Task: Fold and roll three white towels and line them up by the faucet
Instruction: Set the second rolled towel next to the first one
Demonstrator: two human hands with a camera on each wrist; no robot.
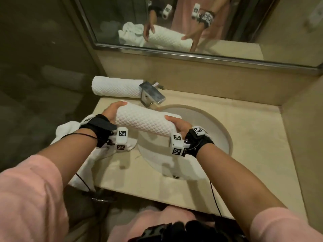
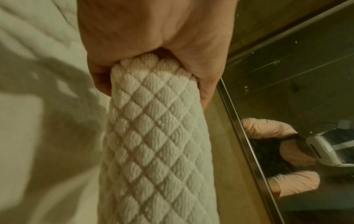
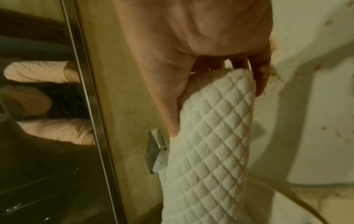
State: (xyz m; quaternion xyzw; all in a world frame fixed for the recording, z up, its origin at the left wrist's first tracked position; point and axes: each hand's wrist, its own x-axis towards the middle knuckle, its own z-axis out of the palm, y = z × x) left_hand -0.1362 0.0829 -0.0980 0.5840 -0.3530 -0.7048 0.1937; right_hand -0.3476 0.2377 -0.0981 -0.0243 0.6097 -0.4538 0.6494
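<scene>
Seen from above, a beige stone counter (image 1: 244, 137) with a round sunken basin (image 1: 215, 130), wall mirror (image 1: 192, 23) behind.

Far left: a loose, unfolded white towel (image 1: 64, 130) heaped on the counter's left edge, part of it hanging over the front, lying under the left wrist.

Back left, against the wall: a finished rolled towel (image 1: 113, 86), quilted in a diamond pattern, lying flat with its right end just beside the chrome faucet (image 1: 152, 95).

Centre: a second rolled towel (image 1: 146, 122), same diamond weave, held in the air, lying crosswise in front of the faucet and over the basin's left rim. Apart from the finished roll, near it but not touching.

At the roll's left end: left hand (image 1: 111, 112), fingers curled round the end, thumb on one side and fingers on the other, clamped on the cloth. Close up from the left wrist, palm (image 2: 145, 33) pressed over the roll's end (image 2: 153, 121).

At the roll's right end: right hand (image 1: 180, 124), thumb (image 3: 168, 94) lying along the side of the roll (image 3: 210, 144), the other fingers wrapped round its far side, clamped on it. Faucet (image 3: 155, 151) partly visible just behind the roll in this view.

Black straps carrying white camera blocks on both wrists, pink sleeves on both forearms.

Right: bare counter, side wall beyond.

Mirror above: reflection of both hands on the roll, the loose towel beside them.
</scene>
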